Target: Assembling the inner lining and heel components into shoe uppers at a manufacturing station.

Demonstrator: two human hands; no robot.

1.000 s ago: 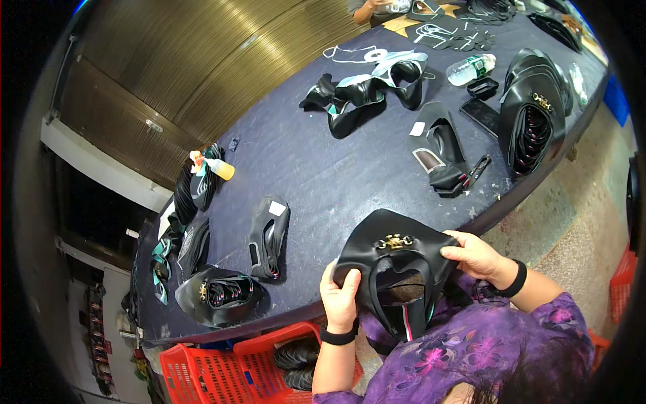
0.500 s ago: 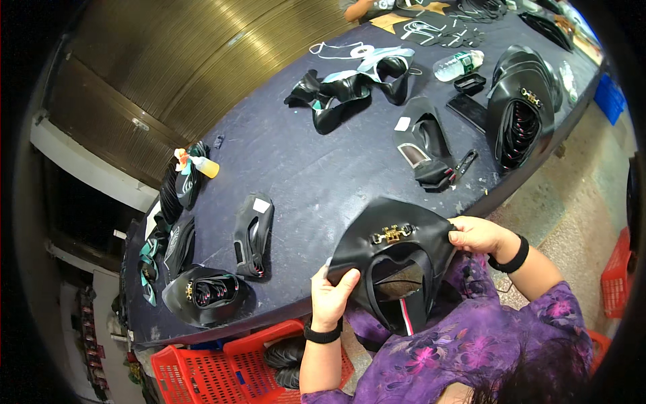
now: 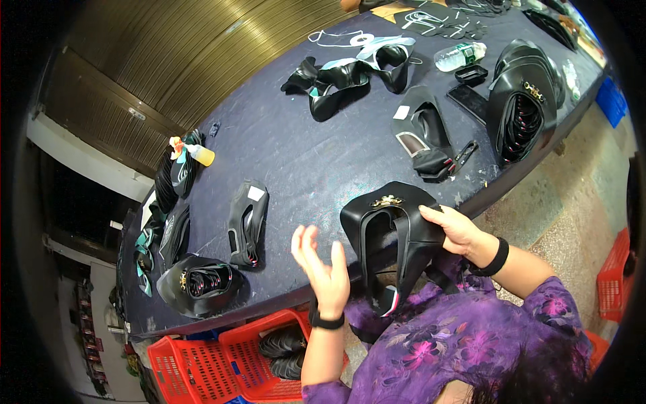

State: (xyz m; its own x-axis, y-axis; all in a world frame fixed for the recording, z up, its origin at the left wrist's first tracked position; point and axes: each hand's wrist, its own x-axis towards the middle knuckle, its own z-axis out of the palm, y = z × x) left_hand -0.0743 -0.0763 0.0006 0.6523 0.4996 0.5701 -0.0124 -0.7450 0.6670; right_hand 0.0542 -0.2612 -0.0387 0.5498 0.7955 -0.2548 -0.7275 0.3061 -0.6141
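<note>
A black leather shoe upper with a gold buckle ornament and a striped tab hangs over the table's near edge, in front of my body. My right hand grips its right side, thumb on top and the other fingers hidden beneath. Just left of the upper, my left hand is raised with its fingers spread, touching nothing. Beyond it on the table lies a flat black upper with a white label. Farther back to the right is another labelled black upper.
Stacked black uppers stand at the right and near left of the dark table. A clear bottle and a dark flat case lie back right. A yellow-filled bottle is far left. Red crates stand below the near edge.
My left hand has let go of the upper's left side and opened its fingers. The upper, held by my right hand alone, has turned and folded narrower.
</note>
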